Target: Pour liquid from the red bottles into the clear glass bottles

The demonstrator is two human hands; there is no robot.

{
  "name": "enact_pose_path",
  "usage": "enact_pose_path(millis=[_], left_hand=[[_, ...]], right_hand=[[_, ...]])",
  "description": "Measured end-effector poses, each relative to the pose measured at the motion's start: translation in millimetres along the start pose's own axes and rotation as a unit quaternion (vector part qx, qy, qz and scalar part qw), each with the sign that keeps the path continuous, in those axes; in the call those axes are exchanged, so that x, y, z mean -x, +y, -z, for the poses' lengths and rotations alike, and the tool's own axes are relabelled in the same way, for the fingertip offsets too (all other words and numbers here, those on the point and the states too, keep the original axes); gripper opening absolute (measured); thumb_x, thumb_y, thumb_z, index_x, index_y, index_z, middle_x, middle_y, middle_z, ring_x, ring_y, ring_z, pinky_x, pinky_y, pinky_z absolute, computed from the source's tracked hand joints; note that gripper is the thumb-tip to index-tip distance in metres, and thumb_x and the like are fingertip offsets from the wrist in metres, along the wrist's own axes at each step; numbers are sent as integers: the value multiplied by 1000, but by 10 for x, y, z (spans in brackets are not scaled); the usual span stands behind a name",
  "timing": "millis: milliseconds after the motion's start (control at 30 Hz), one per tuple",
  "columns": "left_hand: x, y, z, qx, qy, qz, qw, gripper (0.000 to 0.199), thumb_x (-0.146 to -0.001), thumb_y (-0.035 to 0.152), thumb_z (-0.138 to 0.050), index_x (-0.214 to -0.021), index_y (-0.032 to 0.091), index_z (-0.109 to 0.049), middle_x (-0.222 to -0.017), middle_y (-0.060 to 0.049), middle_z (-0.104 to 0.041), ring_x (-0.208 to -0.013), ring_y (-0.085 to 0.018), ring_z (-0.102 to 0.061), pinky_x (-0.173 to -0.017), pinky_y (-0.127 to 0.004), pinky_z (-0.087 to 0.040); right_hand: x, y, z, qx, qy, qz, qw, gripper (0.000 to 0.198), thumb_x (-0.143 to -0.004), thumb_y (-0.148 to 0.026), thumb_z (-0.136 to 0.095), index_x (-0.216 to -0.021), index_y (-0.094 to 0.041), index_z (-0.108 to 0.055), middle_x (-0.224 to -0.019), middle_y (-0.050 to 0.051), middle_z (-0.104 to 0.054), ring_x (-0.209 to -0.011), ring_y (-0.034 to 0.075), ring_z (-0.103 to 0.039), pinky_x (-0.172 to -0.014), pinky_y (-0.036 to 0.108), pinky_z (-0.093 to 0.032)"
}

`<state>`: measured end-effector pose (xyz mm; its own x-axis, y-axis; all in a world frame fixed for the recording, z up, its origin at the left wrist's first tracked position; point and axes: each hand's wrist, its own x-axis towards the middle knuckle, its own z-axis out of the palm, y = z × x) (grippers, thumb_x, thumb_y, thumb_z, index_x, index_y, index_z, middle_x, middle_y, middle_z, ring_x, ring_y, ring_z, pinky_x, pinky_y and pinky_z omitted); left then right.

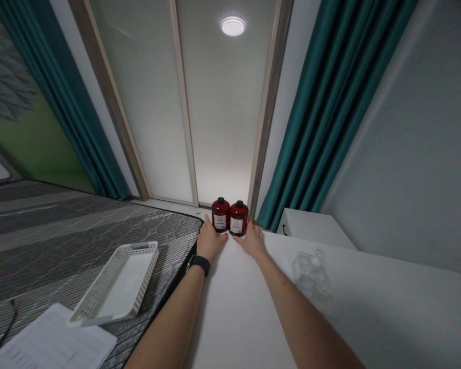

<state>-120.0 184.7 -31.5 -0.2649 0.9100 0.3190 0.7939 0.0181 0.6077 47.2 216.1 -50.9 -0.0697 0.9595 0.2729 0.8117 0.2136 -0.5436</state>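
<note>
Two dark red bottles with black caps and white labels stand upright side by side, between the two hands at the far end of the white counter (238,307). The left hand (211,241) curves along the outer side of the left bottle (220,211), thumb low at its front. The right hand (254,241) does the same at the right bottle (239,211), fingers along its outer side. Both hands are partly curled; I cannot tell whether either has closed into a firm grip.

A dark wristwatch (200,263) sits just behind the left hand. To the right hand's near right lies a clear, transparent item (311,271), its shape hard to make out. Beyond the right hand is a white cabinet (318,229). Left of the left hand, a white perforated basket (145,287) rests on a grey patterned mattress (169,225), with printed papers (57,341) nearer the body. Beyond both hands stands a frosted sliding door (223,118).
</note>
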Motion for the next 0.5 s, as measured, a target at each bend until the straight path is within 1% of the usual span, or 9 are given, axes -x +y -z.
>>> enact_pose_path(millis=[67,133,267,367,433,500], left_hand=[[48,14,13,-26,12,-10,1000,100,-73,30,-75,-150,3,-18,-131,-26,-55,-126,-38,-52,-100,-43,-43],[109,31,30,-49,22,-19,998,100,-76,33,-73,-151,1,-16,-129,-26,-55,-126,-39,-51,-102,-45,-41],[282,86,71,-83,36,-33,995,91,-84,39,-66,-150,-3,-19,-130,-28,-53,-126,-40,-49,-103,-46,-39],[439,154,117,-98,48,-38,993,84,-87,36,-62,-148,-6,-22,-132,-30,-52,-126,-41,-48,-104,-48,-38],[534,217,164,-103,61,-41,992,78,-88,32,-60,-147,-6,-25,-132,-29,-51,-125,-40,-47,-104,-48,-38],[598,299,224,-103,69,-50,991,70,-88,28,-59,-145,-1,-32,-131,-26,-52,-125,-39,-48,-103,-47,-39]], right_hand=[[18,24,-13,-13,14,13,1000,103,-77,-38,-73,-156,-12,-14,-140,20,-57,-129,36,-51,-105,45,-36],[50,39,-22,-27,30,21,999,103,-77,-38,-72,-156,-10,-12,-140,22,-56,-130,37,-50,-106,47,-36],[188,30,-22,-54,57,27,997,100,-79,-37,-68,-156,-5,-11,-137,25,-56,-132,40,-47,-108,52,-35],[346,-7,-8,-72,65,36,995,95,-82,-33,-64,-156,-4,-12,-134,25,-57,-130,40,-49,-109,54,-35],[443,-41,11,-84,71,42,993,90,-84,-27,-59,-156,-5,-12,-132,25,-58,-129,39,-50,-109,55,-36],[508,-84,48,-94,78,50,991,85,-84,-21,-54,-156,-5,-12,-131,24,-59,-128,38,-51,-109,56,-36]])
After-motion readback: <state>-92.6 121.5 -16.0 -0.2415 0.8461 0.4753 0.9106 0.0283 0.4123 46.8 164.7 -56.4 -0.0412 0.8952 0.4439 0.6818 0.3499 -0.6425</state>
